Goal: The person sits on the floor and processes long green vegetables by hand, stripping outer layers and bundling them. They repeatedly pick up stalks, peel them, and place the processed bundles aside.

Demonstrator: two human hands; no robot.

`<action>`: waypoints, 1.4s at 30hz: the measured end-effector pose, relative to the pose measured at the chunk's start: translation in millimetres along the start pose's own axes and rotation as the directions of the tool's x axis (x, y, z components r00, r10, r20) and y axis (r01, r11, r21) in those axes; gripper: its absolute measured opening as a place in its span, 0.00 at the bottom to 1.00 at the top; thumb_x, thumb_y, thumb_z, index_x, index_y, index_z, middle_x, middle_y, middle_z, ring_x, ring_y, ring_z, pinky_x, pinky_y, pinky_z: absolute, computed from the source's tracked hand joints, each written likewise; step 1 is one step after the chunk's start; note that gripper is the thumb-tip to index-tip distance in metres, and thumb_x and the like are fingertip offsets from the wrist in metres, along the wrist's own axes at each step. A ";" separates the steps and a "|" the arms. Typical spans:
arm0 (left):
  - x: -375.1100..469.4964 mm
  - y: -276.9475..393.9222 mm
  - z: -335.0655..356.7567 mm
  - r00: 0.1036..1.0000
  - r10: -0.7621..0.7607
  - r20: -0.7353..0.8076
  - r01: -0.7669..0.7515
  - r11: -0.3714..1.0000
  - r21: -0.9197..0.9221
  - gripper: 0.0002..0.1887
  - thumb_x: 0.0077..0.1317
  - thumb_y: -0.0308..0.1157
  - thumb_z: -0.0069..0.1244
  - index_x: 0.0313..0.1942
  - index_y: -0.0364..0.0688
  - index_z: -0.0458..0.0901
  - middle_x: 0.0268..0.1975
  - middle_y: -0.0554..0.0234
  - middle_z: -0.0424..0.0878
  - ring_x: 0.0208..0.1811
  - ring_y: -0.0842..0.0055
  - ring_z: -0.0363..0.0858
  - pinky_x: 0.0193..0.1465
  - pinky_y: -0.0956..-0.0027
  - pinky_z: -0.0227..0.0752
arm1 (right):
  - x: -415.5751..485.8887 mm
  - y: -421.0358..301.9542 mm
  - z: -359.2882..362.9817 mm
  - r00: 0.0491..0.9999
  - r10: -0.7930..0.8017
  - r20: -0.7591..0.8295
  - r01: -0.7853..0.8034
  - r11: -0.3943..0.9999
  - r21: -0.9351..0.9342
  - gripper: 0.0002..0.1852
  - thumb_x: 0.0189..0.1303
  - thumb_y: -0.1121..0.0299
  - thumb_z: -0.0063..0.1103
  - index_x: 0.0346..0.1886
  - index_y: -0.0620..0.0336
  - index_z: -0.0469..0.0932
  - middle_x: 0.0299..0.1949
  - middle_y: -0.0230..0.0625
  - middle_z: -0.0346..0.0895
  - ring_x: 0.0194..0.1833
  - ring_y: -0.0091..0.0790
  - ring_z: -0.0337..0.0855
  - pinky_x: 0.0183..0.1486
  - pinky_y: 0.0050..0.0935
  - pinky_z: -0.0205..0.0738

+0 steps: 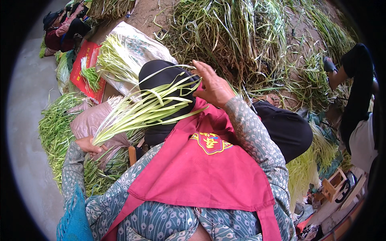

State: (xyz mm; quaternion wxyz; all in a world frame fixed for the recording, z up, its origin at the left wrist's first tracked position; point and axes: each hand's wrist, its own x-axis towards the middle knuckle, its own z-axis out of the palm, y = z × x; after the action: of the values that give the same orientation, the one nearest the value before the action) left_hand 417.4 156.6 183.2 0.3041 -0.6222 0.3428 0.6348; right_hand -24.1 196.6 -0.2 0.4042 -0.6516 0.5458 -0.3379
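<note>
My left hand (90, 145) is closed around the pale root ends of a bunch of yellow-green garlic chives (147, 104). The bunch fans out up and right across my black-trousered knee. My right hand (213, 84) is raised at the leaf tips, thumb and fingers apart; one long leaf reaches its fingers, and whether it is pinched cannot be told. A red apron (205, 177) covers my lap. Beyond the knee, more pale chives (117, 60) lie on a white woven sack (150, 45). A small green-tipped bundle (90, 73) rests on a red printed sheet (81, 60).
A large heap of long leaves (235, 36) lies ahead. Green chives (57, 126) and a pinkish sack (90, 120) are at left, yellow chives (304, 168) at right. One person (64, 28) sits far left; another person (359, 90) is at right, near a small wooden stool (334, 184).
</note>
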 end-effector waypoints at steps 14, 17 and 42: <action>4.1 -6.1 -2.5 0.999 0.045 -0.024 -0.044 0.997 0.069 0.21 0.50 0.38 0.58 0.41 0.34 0.75 0.22 0.71 0.74 0.18 0.87 0.66 0.19 0.82 0.62 | -6.6 35.4 53.8 1.000 0.007 0.009 -0.004 0.965 -0.262 0.11 0.53 0.68 0.42 0.40 0.56 0.68 0.24 0.46 0.74 0.28 0.49 0.76 0.29 0.43 0.69; 9.3 5.9 -0.6 0.998 0.070 0.007 -0.071 0.992 0.102 0.21 0.50 0.38 0.58 0.41 0.34 0.76 0.21 0.71 0.73 0.17 0.87 0.66 0.19 0.81 0.61 | 0.1 40.7 61.7 0.986 0.144 0.077 -0.107 0.926 -0.361 0.08 0.51 0.66 0.42 0.32 0.54 0.72 0.22 0.45 0.74 0.27 0.48 0.76 0.29 0.42 0.69; 9.4 24.7 -2.1 0.998 0.040 0.039 -0.045 0.985 0.164 0.20 0.50 0.37 0.58 0.40 0.34 0.76 0.26 0.69 0.77 0.20 0.87 0.68 0.21 0.81 0.64 | 9.1 -16.2 13.2 0.972 -0.165 -0.165 0.171 0.985 0.023 0.05 0.46 0.71 0.57 0.28 0.58 0.76 0.26 0.36 0.73 0.27 0.36 0.76 0.30 0.29 0.71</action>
State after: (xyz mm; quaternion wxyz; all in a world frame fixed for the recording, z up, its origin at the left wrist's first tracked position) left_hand 398.2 140.1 175.2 0.3470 -0.5760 0.4018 0.6216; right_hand -3.9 191.1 8.5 0.3400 -0.6582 0.5135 -0.4329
